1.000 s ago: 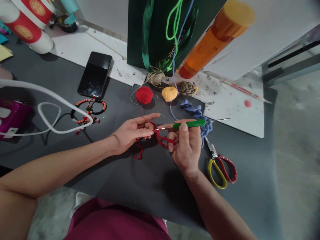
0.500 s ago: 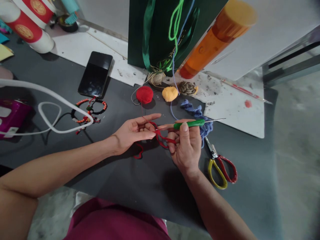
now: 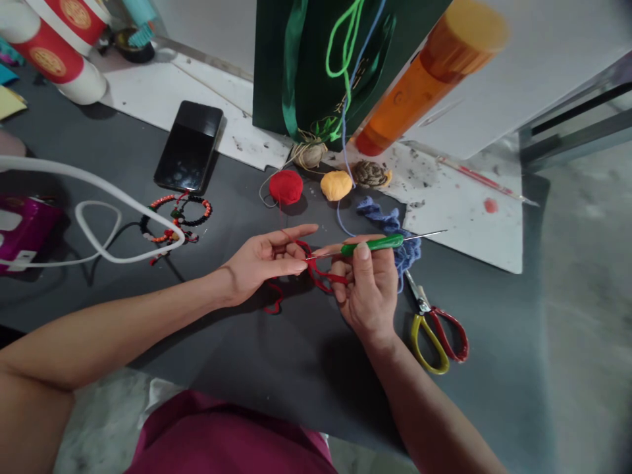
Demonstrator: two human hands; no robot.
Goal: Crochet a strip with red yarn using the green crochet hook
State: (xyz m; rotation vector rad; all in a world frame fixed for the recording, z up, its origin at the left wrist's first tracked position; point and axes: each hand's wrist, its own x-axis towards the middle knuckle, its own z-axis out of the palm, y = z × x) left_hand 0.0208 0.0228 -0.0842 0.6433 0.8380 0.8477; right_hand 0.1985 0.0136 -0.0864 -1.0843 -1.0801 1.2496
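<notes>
My left hand [image 3: 259, 263] pinches a narrow strip of red crochet [image 3: 323, 278] between thumb and fingers, with its index finger stretched out. A thin red strand runs from that hand up to a red yarn ball [image 3: 286, 188]. In my right hand [image 3: 366, 286] is a crochet hook with a green handle [image 3: 378, 245]; its left tip meets the red work at my left fingertips, and its other metal end points right. The red strip also passes by my right fingers. A loose red tail [image 3: 274, 299] hangs below my left hand.
Behind the hands lie a yellow yarn ball [image 3: 336, 186] and a blue crocheted piece [image 3: 409, 247]. Scissors [image 3: 428, 322] rest right of my right hand. Farther back are a phone [image 3: 189, 146], beaded bracelets [image 3: 175, 220], a green bag [image 3: 269, 72] and an orange bottle [image 3: 409, 95]. A white cable [image 3: 99, 178] arches at left.
The hook has shifted very slightly left in my right hand. The light green yarn loop hanging before the bag has swung left and opened wider. My left hand looks unmoved.
</notes>
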